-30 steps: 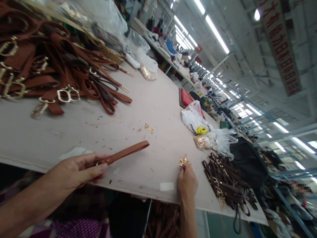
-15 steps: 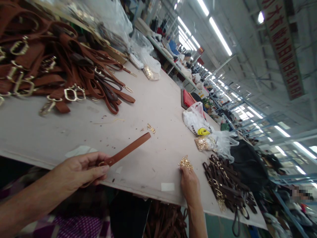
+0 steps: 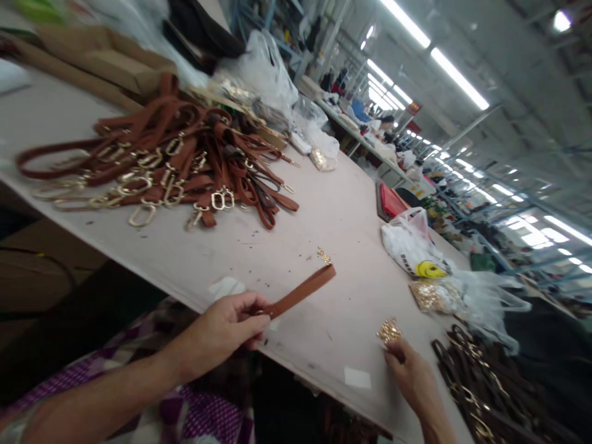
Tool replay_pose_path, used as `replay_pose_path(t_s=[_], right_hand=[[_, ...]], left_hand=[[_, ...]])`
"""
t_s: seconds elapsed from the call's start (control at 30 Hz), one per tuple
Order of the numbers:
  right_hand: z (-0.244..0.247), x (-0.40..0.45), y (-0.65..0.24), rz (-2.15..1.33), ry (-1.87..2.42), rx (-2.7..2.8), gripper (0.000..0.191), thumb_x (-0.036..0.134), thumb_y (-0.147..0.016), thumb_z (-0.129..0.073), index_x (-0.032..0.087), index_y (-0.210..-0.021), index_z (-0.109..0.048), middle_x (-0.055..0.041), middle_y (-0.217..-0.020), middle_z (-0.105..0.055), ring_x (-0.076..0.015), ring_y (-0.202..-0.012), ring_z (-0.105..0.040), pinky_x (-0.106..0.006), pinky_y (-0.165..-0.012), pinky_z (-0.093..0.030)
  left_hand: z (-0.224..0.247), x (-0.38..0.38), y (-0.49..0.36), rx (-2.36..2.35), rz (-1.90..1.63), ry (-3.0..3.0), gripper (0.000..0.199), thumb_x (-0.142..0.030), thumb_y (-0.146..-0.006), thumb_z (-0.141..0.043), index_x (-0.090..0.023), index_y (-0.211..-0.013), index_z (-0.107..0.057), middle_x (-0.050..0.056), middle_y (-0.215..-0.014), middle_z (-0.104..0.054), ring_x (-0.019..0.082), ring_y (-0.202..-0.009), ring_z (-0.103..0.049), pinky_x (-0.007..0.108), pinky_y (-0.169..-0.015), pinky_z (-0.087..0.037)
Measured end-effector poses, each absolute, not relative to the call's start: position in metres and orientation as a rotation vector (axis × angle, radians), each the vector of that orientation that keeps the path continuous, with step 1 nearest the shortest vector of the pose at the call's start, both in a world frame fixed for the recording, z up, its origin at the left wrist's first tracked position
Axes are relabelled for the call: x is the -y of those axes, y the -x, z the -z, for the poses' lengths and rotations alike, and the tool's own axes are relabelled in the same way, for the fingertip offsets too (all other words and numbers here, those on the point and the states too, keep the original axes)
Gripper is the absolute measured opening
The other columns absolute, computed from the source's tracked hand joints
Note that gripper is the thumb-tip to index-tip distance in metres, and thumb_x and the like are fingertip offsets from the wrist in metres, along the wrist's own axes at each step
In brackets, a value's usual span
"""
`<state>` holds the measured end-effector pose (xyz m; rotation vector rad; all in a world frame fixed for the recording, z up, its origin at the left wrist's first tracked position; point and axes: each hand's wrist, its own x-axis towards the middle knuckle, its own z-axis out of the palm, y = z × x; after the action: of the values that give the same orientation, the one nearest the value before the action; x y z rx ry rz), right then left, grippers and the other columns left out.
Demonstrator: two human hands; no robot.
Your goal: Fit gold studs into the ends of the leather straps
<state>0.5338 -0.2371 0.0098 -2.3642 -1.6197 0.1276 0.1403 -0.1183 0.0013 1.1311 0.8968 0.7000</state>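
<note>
A brown leather strap [image 3: 303,291] is pinched between the thumb and fingers of my left hand [image 3: 235,327], its free end pointing up and right over the table. My right hand [image 3: 411,370] is at the near edge of a small pile of gold metal pieces [image 3: 389,331], thumb and fingers drawn together; whatever lies between the fingertips is too small to make out. A few more gold pieces [image 3: 324,256] lie just beyond the strap's free end.
Brown straps with gold clasps [image 3: 185,166] are heaped at the left. Dark brown straps [image 3: 485,382] lie at the right. A plastic bag with a smiley [image 3: 411,243] and a bag of gold pieces [image 3: 430,296] stand behind them. White paper [image 3: 357,377] lies near the front edge.
The view has turned left, so the table's things appear further right and more of the brown heap shows. My left hand still holds the strap; my right hand's fingers remain at the gold pile.
</note>
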Motion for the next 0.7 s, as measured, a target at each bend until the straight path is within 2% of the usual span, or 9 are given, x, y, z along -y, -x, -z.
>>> replay_pose_path(t_s=[0.13,0.27,0.43,0.57,0.7], right_hand=[[-0.002,0.233,-0.532,-0.269,2.434,1.437,0.023,0.044,-0.071,-0.059,0.026,-0.083,-0.068,-0.0047,-0.083,-0.075,-0.0279,-0.078,-0.071,-0.040,-0.072,-0.052],[0.003,0.227,-0.469,-0.267,2.147,1.416,0.025,0.046,-0.078,-0.062,0.023,-0.089,-0.067,-0.0060,-0.088,-0.072,-0.0243,-0.083,-0.067,-0.039,-0.080,-0.052],[0.005,0.204,-0.343,-0.277,1.540,1.487,0.007,0.024,-0.087,-0.061,0.024,-0.094,-0.060,-0.0021,-0.089,-0.067,-0.0172,-0.091,-0.065,-0.031,-0.081,-0.051],[0.004,0.181,-0.289,-0.222,1.313,1.646,0.018,0.009,-0.089,-0.055,0.025,-0.095,-0.059,0.0006,-0.090,-0.068,-0.0130,-0.088,-0.064,-0.027,-0.080,-0.051],[0.004,0.172,-0.280,-0.145,1.320,1.664,0.020,0.005,-0.088,-0.056,0.024,-0.094,-0.060,0.0007,-0.090,-0.069,-0.0131,-0.088,-0.065,-0.027,-0.079,-0.052]], left_hand=[[-0.003,0.121,-0.138,-0.840,-0.683,-1.050,0.020,-0.035,-0.078,-0.061,-0.015,-0.085,-0.060,-0.005,-0.062,-0.056,0.009,-0.051,-0.051,0.020,-0.052,-0.043],[-0.001,0.124,-0.138,-0.898,-0.708,-1.153,0.016,-0.031,-0.081,-0.056,-0.015,-0.084,-0.061,-0.005,-0.061,-0.051,0.010,-0.053,-0.050,0.021,-0.052,-0.042],[0.001,0.125,-0.141,-0.991,-0.801,-1.337,0.015,-0.027,-0.084,-0.054,-0.016,-0.082,-0.063,-0.004,-0.060,-0.053,0.012,-0.055,-0.049,0.021,-0.051,-0.038],[-0.003,0.126,-0.140,-1.011,-0.826,-1.443,0.015,-0.024,-0.085,-0.053,-0.017,-0.085,-0.067,-0.001,-0.070,-0.062,0.014,-0.063,-0.055,0.021,-0.056,-0.042],[-0.005,0.126,-0.135,-0.982,-0.839,-1.553,0.018,-0.017,-0.085,-0.052,-0.018,-0.090,-0.069,0.001,-0.080,-0.067,0.016,-0.074,-0.060,0.022,-0.065,-0.045]])
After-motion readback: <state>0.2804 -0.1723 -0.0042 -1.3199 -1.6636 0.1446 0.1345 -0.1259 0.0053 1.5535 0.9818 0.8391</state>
